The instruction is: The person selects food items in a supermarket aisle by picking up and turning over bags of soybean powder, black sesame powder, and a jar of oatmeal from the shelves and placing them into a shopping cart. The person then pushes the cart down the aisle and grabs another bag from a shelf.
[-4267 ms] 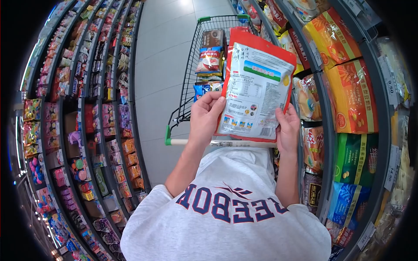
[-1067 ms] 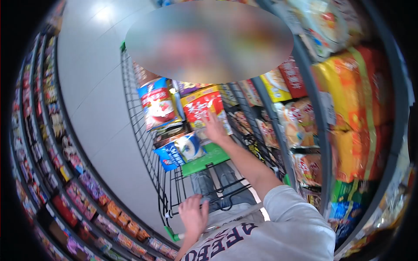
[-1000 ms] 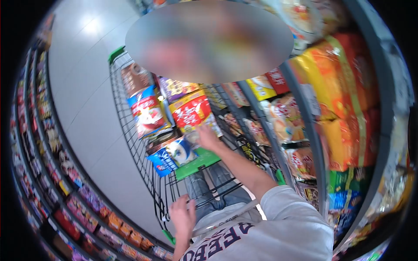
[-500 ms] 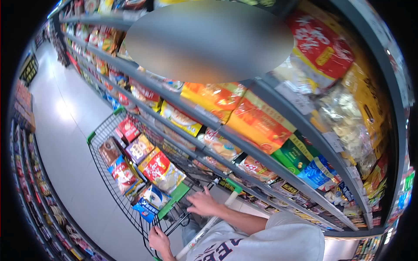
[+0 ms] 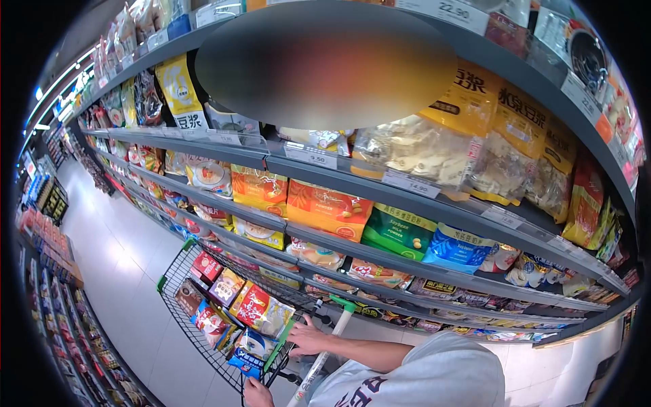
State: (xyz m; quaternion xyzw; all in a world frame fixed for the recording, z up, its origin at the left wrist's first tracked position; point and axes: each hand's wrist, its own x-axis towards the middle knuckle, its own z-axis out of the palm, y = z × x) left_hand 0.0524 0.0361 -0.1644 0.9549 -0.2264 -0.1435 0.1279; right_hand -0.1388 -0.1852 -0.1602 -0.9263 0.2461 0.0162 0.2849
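One red-and-yellow bag (image 5: 260,306) in the cart (image 5: 161,283), near the right hand (image 5: 306,337)

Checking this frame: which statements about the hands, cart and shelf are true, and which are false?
1. The right hand is lifting a red-and-yellow pouch. False: the pouch lies in the cart, and the hand is near the handle end.
2. A red box sits in the cart. True.
3. The green bag is in the cart. False: it is on the shelf.
4. The blue shelf bag is beside the green one. True.
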